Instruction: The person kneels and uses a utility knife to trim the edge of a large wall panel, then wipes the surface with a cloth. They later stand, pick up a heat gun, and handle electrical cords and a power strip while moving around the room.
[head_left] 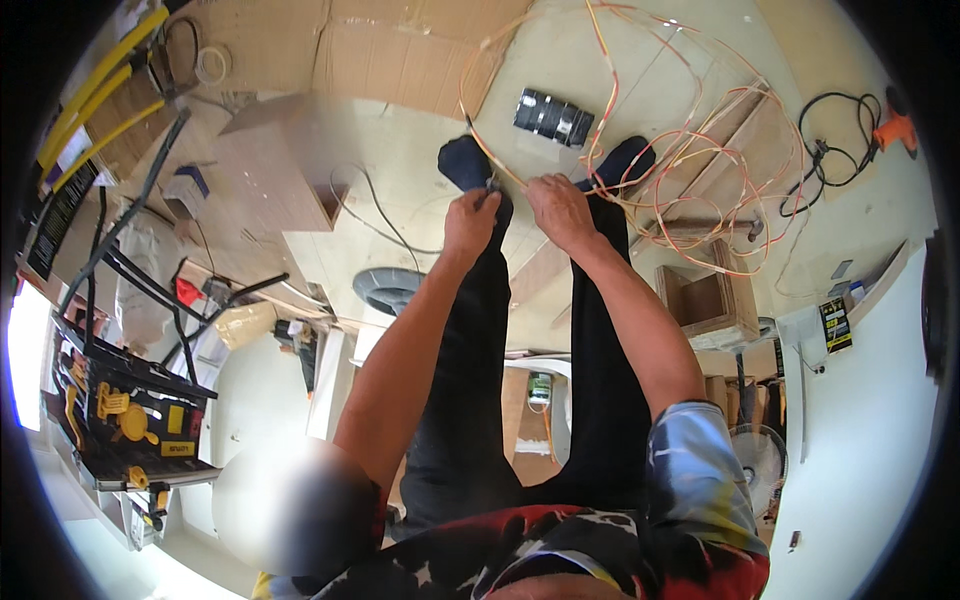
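Note:
My left hand (pixel 472 222) is closed in front of my left foot, thumb and fingers pinched on something small and dark whose kind I cannot make out. Close to its right, my right hand (pixel 560 210) is closed on a thin orange and yellow wire (pixel 512 174). That wire rises toward the far side and also spreads right in a loose tangle (pixel 690 160) of loops. A black cylinder with pale bands (pixel 553 118) lies on the floor just beyond my hands.
Flat cardboard (pixel 400 60) covers the far left floor. A wooden box (pixel 710 300) stands right of my legs, near a black cable (pixel 830 150) and an orange-handled tool (pixel 895 130). At left are a black-framed table saw (pixel 130 420) and a grey round disc (pixel 388 290).

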